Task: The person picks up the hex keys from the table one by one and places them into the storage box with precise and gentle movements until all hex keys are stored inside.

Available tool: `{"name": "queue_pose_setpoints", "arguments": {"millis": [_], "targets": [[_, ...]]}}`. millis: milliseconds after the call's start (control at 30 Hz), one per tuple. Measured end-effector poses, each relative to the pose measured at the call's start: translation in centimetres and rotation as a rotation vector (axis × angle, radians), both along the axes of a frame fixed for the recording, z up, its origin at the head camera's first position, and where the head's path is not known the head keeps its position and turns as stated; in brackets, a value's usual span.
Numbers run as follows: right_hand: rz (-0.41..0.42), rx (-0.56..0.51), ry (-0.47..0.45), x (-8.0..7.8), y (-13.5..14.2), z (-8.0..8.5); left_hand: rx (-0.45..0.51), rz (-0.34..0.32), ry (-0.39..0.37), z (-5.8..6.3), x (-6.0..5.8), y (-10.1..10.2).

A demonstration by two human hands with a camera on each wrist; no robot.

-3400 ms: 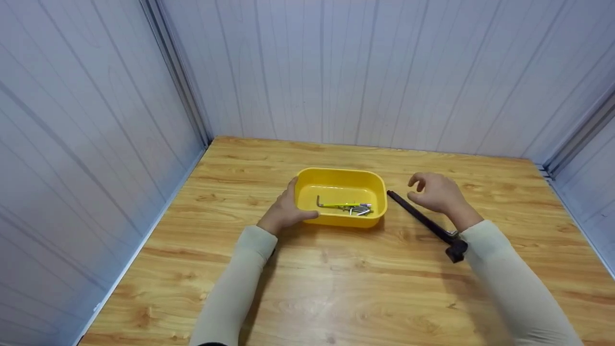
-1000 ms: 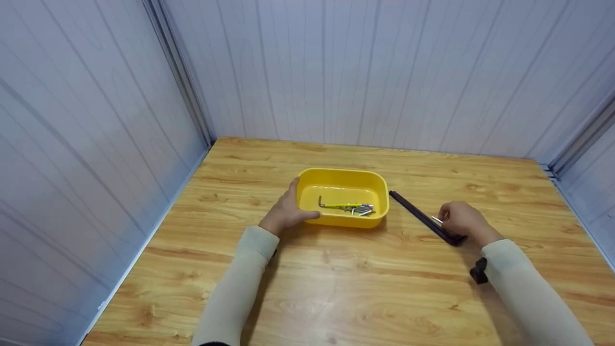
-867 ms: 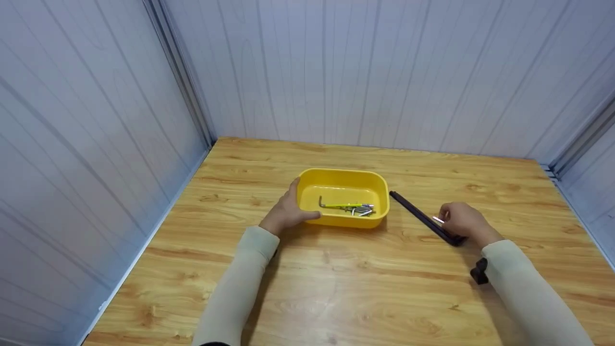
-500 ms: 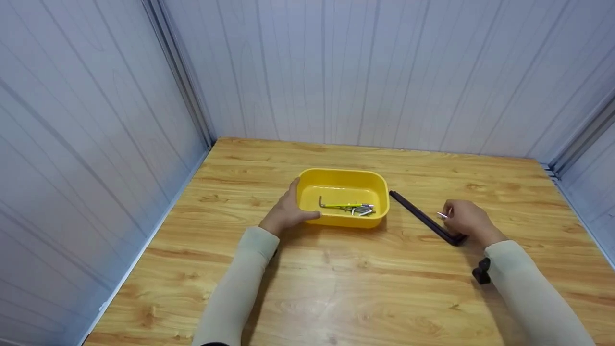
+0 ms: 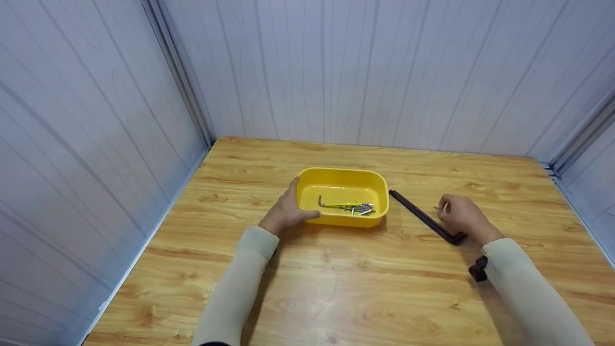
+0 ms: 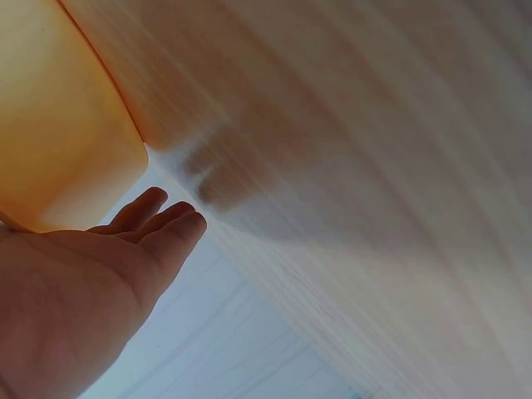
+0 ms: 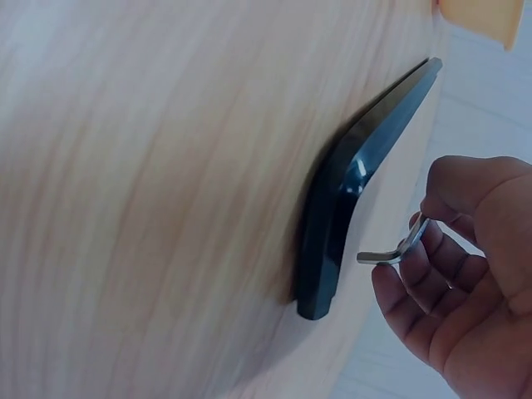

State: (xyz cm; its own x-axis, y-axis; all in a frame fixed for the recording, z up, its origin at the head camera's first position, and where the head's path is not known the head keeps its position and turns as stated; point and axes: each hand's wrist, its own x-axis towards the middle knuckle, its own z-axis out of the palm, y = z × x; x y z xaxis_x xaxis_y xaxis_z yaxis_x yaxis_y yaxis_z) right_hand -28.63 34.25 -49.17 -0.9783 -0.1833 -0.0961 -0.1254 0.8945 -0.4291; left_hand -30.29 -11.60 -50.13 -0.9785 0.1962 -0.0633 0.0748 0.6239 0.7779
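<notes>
My left hand (image 5: pixel 286 210) holds the left end of a yellow plastic bin (image 5: pixel 341 220), thumb along the near rim and fingers by the left wall. In the left wrist view several fingers (image 6: pixel 174 237) stretch out beside the bin's underside. Between thumb and fingers, my right hand (image 5: pixel 463 216) pinches a small silver L-shaped hex key (image 7: pixel 382 258); its short arm points out from the fingers. Just beyond that hand lies a large black hex key (image 5: pixel 418 214), its bent end towards me, partly behind the hand in the head view.
Inside the bin are a yellow-green hex key (image 5: pixel 338 205) and several small silver hex keys (image 5: pixel 363 210) in a heap. The wooden table (image 5: pixel 307 283) is bounded by pale panel walls (image 5: pixel 336 72) at the back and sides.
About three seconds ago my right hand hovered over the black hex key holding nothing; now it has the small hex key, turned in the fingers and slightly raised. My left hand has not moved.
</notes>
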Motion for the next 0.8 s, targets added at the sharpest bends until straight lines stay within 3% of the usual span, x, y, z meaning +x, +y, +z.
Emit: {"name": "queue_pose_setpoints", "arguments": {"millis": [333,800], "targets": [[0.037,-0.018,0.051,-0.1,-1.2,0.7,0.044,-0.01,0.008,0.2,0.0,0.0],[0.087,-0.029,0.125,-0.4,-3.8,1.9,0.025,-0.01,0.007,0.2,0.1,-0.1]]}}
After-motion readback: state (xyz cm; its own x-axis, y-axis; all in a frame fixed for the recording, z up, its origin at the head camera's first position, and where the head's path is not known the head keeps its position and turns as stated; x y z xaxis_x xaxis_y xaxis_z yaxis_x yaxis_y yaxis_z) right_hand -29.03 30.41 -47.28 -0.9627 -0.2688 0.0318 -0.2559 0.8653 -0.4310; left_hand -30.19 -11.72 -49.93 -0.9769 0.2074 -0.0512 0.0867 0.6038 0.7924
